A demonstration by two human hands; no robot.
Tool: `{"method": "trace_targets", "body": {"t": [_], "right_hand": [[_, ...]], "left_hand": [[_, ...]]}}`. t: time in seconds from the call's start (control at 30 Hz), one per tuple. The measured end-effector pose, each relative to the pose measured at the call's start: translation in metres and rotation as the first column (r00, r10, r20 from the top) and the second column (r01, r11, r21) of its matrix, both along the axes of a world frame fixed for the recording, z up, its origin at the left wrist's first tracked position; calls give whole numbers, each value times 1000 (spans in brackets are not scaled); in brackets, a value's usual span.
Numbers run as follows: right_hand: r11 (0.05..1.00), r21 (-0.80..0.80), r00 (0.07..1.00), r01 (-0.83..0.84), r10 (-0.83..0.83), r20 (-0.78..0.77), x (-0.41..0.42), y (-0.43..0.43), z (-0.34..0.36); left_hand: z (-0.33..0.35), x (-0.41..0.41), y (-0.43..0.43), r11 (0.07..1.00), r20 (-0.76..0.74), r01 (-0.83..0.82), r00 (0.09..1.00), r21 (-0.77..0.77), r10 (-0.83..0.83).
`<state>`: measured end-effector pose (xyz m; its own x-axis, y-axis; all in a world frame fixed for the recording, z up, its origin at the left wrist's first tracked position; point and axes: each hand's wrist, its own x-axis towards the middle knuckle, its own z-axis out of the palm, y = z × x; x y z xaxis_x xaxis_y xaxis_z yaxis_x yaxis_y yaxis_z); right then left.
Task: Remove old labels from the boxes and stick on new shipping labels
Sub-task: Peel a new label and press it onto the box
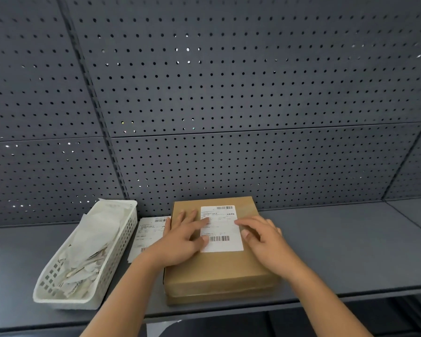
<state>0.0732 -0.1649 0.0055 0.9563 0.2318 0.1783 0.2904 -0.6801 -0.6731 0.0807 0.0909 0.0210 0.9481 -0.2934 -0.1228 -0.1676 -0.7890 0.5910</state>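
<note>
Against grey pegboard (229,93), a thin, pliable shipping label (221,229) is pressed onto the stiff cardboard box (216,268) by the flat, open left hand (180,239) and right hand (263,239); its edges are best smoothed outward.

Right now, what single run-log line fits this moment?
step: pressing label onto box | left hand: flat on label edge | right hand: flat on label edge | basket: holds paper scraps

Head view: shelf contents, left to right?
White plastic basket of peeled paper scraps → stack of loose shipping labels → left hand → white label on the cardboard box → right hand.
</note>
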Motion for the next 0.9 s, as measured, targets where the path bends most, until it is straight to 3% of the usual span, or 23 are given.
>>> {"method": "trace_targets", "body": {"t": [0.1, 0.2, 0.33, 0.47, 0.9], "right_hand": [[997, 71, 1000, 7, -8, 25, -2, -2, 5], [997, 74, 998, -32, 28, 60, 0, 6, 13], [988, -89, 991, -125, 129, 31, 17, 23, 25], [964, -193, 983, -181, 178, -35, 35, 36, 31], [904, -389, 983, -179, 144, -116, 53, 46, 32]], "left_hand": [[4, -5, -7, 998, 132, -47, 990, -31, 51], [12, -5, -19, 1000, 233, 9, 972, -10, -7], [15, 9, -30, 993, 239, 87, 965, 83, -105], [13, 20, -36, 989, 170, 66, 982, 133, -88], [6, 37, -37, 969, 120, 52, 989, 243, -83]]}}
